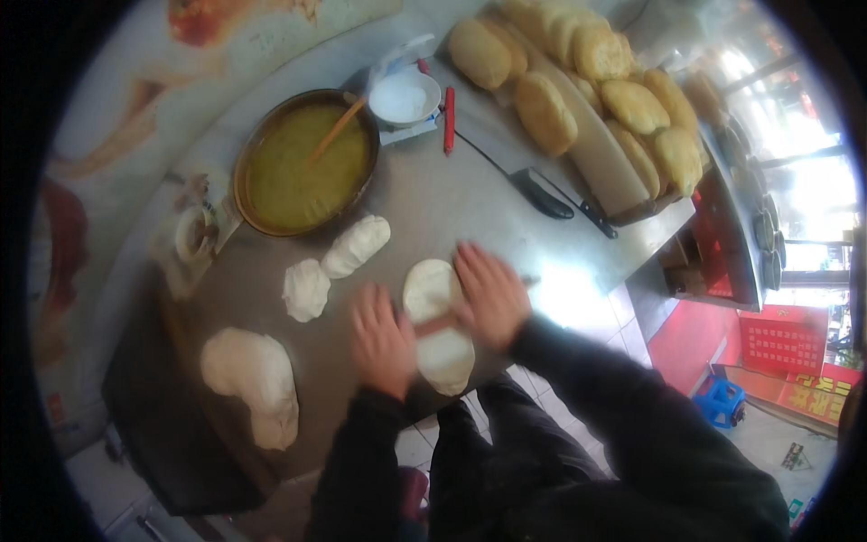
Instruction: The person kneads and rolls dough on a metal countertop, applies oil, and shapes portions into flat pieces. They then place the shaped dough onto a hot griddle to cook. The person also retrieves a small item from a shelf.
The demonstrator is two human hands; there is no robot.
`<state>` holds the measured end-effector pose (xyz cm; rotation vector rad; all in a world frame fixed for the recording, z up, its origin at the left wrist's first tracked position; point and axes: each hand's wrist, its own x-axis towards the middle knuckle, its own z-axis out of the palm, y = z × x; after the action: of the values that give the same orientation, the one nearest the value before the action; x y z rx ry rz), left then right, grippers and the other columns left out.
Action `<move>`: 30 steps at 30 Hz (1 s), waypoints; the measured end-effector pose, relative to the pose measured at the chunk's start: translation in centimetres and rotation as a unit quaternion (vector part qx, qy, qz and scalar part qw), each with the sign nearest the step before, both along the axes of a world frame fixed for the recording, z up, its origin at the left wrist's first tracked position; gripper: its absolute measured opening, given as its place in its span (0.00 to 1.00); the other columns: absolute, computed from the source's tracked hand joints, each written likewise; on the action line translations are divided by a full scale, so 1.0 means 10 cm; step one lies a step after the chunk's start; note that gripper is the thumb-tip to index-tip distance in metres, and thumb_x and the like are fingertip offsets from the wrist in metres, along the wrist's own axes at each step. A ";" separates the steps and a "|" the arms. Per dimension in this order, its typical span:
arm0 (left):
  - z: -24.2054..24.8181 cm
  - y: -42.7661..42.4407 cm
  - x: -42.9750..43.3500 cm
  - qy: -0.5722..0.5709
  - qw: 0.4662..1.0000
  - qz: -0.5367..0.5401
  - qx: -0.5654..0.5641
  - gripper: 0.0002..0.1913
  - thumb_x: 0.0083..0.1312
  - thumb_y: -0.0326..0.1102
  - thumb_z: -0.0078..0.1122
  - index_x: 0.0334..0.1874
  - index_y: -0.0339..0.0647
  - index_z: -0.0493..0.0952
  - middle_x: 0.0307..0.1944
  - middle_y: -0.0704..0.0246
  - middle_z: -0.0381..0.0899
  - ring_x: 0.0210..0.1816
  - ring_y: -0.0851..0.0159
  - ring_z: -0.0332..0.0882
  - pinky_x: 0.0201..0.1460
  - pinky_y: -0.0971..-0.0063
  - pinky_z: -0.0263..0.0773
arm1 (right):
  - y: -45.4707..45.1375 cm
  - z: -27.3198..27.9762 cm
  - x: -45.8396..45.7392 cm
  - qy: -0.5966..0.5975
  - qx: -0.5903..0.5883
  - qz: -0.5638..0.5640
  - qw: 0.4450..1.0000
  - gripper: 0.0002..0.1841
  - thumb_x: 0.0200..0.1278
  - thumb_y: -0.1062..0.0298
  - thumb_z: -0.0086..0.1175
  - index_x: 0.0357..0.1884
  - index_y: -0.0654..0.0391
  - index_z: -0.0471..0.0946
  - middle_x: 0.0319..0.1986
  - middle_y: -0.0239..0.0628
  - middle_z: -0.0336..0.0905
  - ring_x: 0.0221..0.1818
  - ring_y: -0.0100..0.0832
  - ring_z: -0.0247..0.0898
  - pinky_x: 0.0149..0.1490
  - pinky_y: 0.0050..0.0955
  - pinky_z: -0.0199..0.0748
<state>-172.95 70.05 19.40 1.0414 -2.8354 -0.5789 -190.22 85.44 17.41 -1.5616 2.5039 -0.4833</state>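
Observation:
A wooden rolling pin (435, 326) lies across a flattened oval of dough (444, 360) near the worktop's front edge. My left hand (384, 342) holds the pin's left part under its palm, fingers stretched forward. On the pin's right part my right hand (492, 296) bears down the same way, slightly farther from me. Both hands are a little blurred, and they hide most of the pin's ends. Beyond my left hand sit a small rounded dough piece (306, 290) and a longer dough piece (357, 246), touching. A larger dough lump (254, 379) rests farther left.
A pan of yellowish liquid (288, 173) holds a wooden handle (339, 129). Behind stands a bowl of white contents (404, 98). A black-handled knife (542, 195) lies by a tray (596, 162) of several flatbreads (547, 114). A blue stool (719, 402) stands on the floor at right.

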 end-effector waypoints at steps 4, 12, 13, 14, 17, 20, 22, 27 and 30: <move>-0.17 -0.25 -0.13 0.036 0.997 0.074 -0.005 0.27 0.74 0.38 0.60 0.71 0.31 0.71 0.75 0.50 0.71 0.77 0.42 0.64 0.79 0.48 0.60 | -0.39 -0.12 -0.18 0.081 -0.047 -0.056 0.994 0.41 0.74 0.45 0.56 0.78 0.66 0.66 0.79 0.54 0.62 0.83 0.49 0.56 0.83 0.48 0.52; 0.11 0.50 0.48 0.095 0.992 -0.083 -0.017 0.36 0.76 0.49 0.55 0.76 0.24 0.66 0.78 0.40 0.64 0.80 0.36 0.60 0.82 0.45 0.57 | 0.69 0.39 0.49 -0.062 0.039 0.047 0.996 0.45 0.68 0.49 0.64 0.80 0.66 0.63 0.81 0.52 0.59 0.85 0.48 0.51 0.85 0.50 0.48; 0.07 0.31 0.28 0.038 0.998 -0.037 -0.023 0.34 0.75 0.47 0.56 0.75 0.26 0.68 0.77 0.44 0.66 0.80 0.39 0.61 0.82 0.48 0.58 | 0.40 0.27 0.31 -0.056 0.018 0.023 0.998 0.43 0.70 0.49 0.62 0.80 0.66 0.64 0.81 0.53 0.60 0.84 0.48 0.52 0.84 0.50 0.50; 0.02 0.09 0.07 -0.012 1.000 -0.008 -0.007 0.32 0.74 0.45 0.58 0.74 0.28 0.69 0.76 0.47 0.68 0.79 0.42 0.63 0.82 0.50 0.59 | 0.10 0.17 0.13 -0.001 0.014 0.005 1.000 0.42 0.71 0.49 0.60 0.79 0.66 0.64 0.80 0.53 0.60 0.84 0.49 0.53 0.83 0.50 0.51; -0.12 -0.32 -0.26 -0.020 0.998 0.058 0.031 0.31 0.72 0.43 0.62 0.73 0.32 0.70 0.76 0.53 0.70 0.78 0.47 0.64 0.80 0.54 0.62 | -0.44 -0.02 -0.20 0.048 -0.061 -0.085 0.993 0.39 0.73 0.49 0.56 0.77 0.66 0.67 0.80 0.53 0.61 0.84 0.48 0.53 0.83 0.49 0.51; -0.07 0.05 -0.03 0.058 0.990 0.001 -0.130 0.32 0.73 0.43 0.61 0.75 0.32 0.68 0.78 0.53 0.68 0.81 0.45 0.61 0.79 0.49 0.60 | -0.12 0.06 0.03 0.073 -0.035 -0.022 0.996 0.39 0.72 0.48 0.56 0.77 0.65 0.67 0.80 0.52 0.61 0.84 0.49 0.53 0.83 0.48 0.51; 0.07 0.54 0.37 0.158 0.983 -0.071 -0.055 0.31 0.73 0.42 0.60 0.75 0.33 0.70 0.79 0.55 0.68 0.82 0.45 0.60 0.79 0.47 0.59 | 0.42 0.20 0.39 -0.009 -0.019 0.004 1.000 0.39 0.69 0.51 0.62 0.77 0.62 0.68 0.79 0.51 0.63 0.83 0.49 0.55 0.83 0.51 0.52; 0.10 1.19 0.93 0.189 0.974 -0.124 0.028 0.18 0.69 0.38 0.66 0.60 0.41 0.83 0.56 0.61 0.83 0.61 0.53 0.79 0.68 0.56 0.69 | 1.29 0.36 0.81 -0.119 0.084 -0.052 0.988 0.18 0.72 0.59 0.62 0.56 0.58 0.77 0.53 0.46 0.80 0.57 0.51 0.79 0.62 0.52 0.74; -0.20 1.04 0.84 0.213 0.953 -0.207 0.054 0.13 0.68 0.38 0.69 0.51 0.41 0.81 0.49 0.59 0.82 0.54 0.50 0.81 0.60 0.56 0.73 | 1.25 0.35 0.56 -0.158 0.093 -0.251 0.950 0.14 0.76 0.59 0.57 0.50 0.60 0.76 0.51 0.53 0.79 0.50 0.58 0.81 0.54 0.53 0.78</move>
<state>-164.58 80.43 17.39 0.2652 -2.6452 -0.8746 -184.66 97.94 20.90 -0.7017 2.5753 -0.4919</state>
